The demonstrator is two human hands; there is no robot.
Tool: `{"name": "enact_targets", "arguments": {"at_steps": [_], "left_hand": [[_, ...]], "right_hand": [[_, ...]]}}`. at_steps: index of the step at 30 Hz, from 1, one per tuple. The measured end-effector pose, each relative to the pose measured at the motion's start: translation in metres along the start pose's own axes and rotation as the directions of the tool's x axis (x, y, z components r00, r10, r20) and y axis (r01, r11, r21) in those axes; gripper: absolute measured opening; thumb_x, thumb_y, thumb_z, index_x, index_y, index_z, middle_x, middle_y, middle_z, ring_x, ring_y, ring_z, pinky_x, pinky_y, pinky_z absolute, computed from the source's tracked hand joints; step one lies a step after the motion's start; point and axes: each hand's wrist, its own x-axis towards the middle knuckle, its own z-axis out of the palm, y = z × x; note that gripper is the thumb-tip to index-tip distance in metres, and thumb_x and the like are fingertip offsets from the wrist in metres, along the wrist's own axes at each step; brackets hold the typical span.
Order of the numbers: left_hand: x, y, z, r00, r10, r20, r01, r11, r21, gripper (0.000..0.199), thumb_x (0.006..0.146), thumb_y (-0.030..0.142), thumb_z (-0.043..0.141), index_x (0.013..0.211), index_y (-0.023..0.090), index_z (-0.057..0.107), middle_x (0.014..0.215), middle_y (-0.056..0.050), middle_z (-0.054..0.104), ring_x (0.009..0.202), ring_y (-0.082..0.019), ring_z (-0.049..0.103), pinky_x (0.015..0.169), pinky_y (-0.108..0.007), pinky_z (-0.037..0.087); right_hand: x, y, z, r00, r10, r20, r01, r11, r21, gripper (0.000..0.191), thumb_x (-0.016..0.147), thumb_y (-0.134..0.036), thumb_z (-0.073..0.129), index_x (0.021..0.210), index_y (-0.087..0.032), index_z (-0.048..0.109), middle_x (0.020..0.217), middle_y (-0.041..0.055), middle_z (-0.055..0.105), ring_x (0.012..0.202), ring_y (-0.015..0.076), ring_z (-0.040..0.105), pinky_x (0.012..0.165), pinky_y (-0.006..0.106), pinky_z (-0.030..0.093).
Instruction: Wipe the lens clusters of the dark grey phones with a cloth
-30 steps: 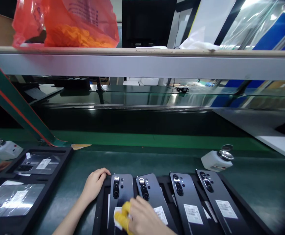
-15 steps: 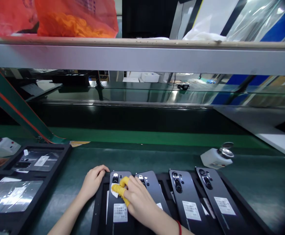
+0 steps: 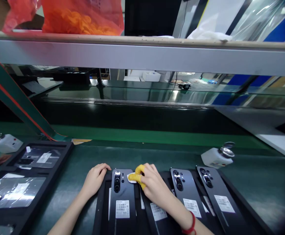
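My right hand (image 3: 154, 186), with yellow finger covers on its thumb-side fingers, pinches a small white wipe (image 3: 132, 178). The wipe is at the upper right edge of a dark grey phone (image 3: 123, 191), beside its camera lenses. This phone lies back up with a white label, in a black tray (image 3: 100, 204). My left hand (image 3: 96, 179) rests with extended fingers at the tray's upper left corner, by the phone. Partly hidden under my right arm is a second phone (image 3: 158, 213). Two more labelled phones, a third (image 3: 187, 192) and a fourth (image 3: 217, 192), lie to the right.
Behind the right end of the tray stands a white bottle (image 3: 213, 158) with a metal top. Another such bottle (image 3: 5, 143) is at far left, near a second black tray (image 3: 51, 178) holding phones in clear wrap. A shelf beam (image 3: 142, 54) crosses above, with red bags (image 3: 83, 19) on it.
My right hand has moved the wipe right and up, from below the first phone's lenses to its upper right edge. The lenses now show fully. My left hand stays at the corner.
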Motion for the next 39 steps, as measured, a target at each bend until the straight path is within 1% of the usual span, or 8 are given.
{"name": "enact_targets", "arguments": {"at_steps": [5,9,15,19,22,32,35,39], "left_hand": [[-0.001,-0.004,0.001,1.0,0.021,0.0,-0.021,1.0,-0.009,0.042,0.078,0.044,0.025,0.081,0.018,0.058,0.092,-0.004,0.059,0.092,-0.023,0.052,0.083,-0.036,0.036],[-0.002,-0.006,0.002,1.0,0.014,-0.015,-0.014,1.0,-0.021,0.042,0.077,0.045,0.026,0.081,0.018,0.059,0.093,-0.004,0.059,0.092,-0.023,0.052,0.083,-0.035,0.036],[-0.001,-0.005,0.001,1.0,0.022,-0.019,-0.022,0.999,-0.026,0.043,0.077,0.046,0.026,0.081,0.018,0.059,0.091,-0.003,0.059,0.09,-0.023,0.053,0.082,-0.035,0.036],[-0.001,-0.001,0.0,1.0,0.001,-0.015,-0.001,1.0,-0.026,0.044,0.076,0.048,0.026,0.079,0.019,0.059,0.09,-0.003,0.059,0.09,-0.024,0.052,0.082,-0.035,0.036],[-0.001,0.0,0.0,1.0,-0.003,-0.018,0.002,1.0,-0.024,0.044,0.076,0.047,0.026,0.079,0.019,0.059,0.09,-0.004,0.06,0.09,-0.024,0.052,0.082,-0.035,0.036],[-0.001,-0.001,0.0,1.0,-0.008,-0.011,0.008,0.999,-0.031,0.044,0.075,0.048,0.026,0.079,0.019,0.059,0.089,-0.004,0.059,0.088,-0.024,0.053,0.081,-0.034,0.036],[0.0,0.0,-0.001,1.0,-0.025,-0.01,0.025,0.999,-0.029,0.045,0.074,0.049,0.026,0.079,0.019,0.059,0.089,-0.004,0.059,0.089,-0.025,0.052,0.081,-0.035,0.036],[0.0,0.0,-0.001,1.0,-0.013,-0.013,0.013,1.0,-0.022,0.044,0.076,0.048,0.026,0.079,0.019,0.059,0.09,-0.004,0.059,0.09,-0.024,0.052,0.081,-0.035,0.036]], "right_hand": [[-0.001,-0.009,0.017,0.99,0.071,-0.121,-0.065,0.996,0.056,0.042,0.076,0.011,0.062,0.106,-0.019,0.065,0.09,0.003,0.05,0.081,0.0191,0.042,0.067,0.03,0.032],[-0.005,-0.021,0.024,0.997,-0.016,0.082,0.024,0.996,-0.091,0.015,0.075,0.002,0.065,0.08,-0.011,0.065,0.084,0.0053,0.049,0.077,0.0192,0.044,0.066,0.029,0.037],[-0.005,-0.029,0.004,0.855,-0.304,0.421,0.375,0.922,-0.097,0.017,0.074,-0.016,0.079,0.072,-0.014,0.062,0.077,0.0019,0.047,0.075,0.017,0.043,0.065,0.029,0.036],[-0.002,-0.02,0.006,0.979,-0.158,0.132,0.171,0.981,-0.095,0.022,0.083,-0.005,0.067,0.101,-0.017,0.064,0.088,0.0032,0.051,0.077,0.0184,0.043,0.065,0.031,0.035],[-0.002,-0.019,0.02,0.999,-0.029,-0.023,0.03,0.999,0.019,0.031,0.082,0.002,0.065,0.106,-0.017,0.062,0.091,0.0033,0.05,0.079,0.0185,0.044,0.067,0.029,0.038],[-0.001,-0.026,-0.003,0.882,-0.171,0.438,0.25,0.96,-0.129,0.014,0.081,-0.005,0.074,0.084,-0.014,0.064,0.089,0.0015,0.049,0.08,0.0159,0.049,0.053,0.024,0.037],[-0.001,-0.018,-0.006,0.886,-0.21,0.413,0.274,0.957,-0.1,0.011,0.086,-0.013,0.074,0.081,-0.015,0.064,0.093,-0.0003,0.05,0.08,0.0145,0.049,0.057,0.024,0.038],[0.003,-0.003,0.002,0.966,0.035,0.255,0.021,0.977,-0.214,0.012,0.085,-0.006,0.071,0.09,-0.016,0.066,0.097,0.0019,0.051,0.085,0.0173,0.048,0.059,0.024,0.041]]}}
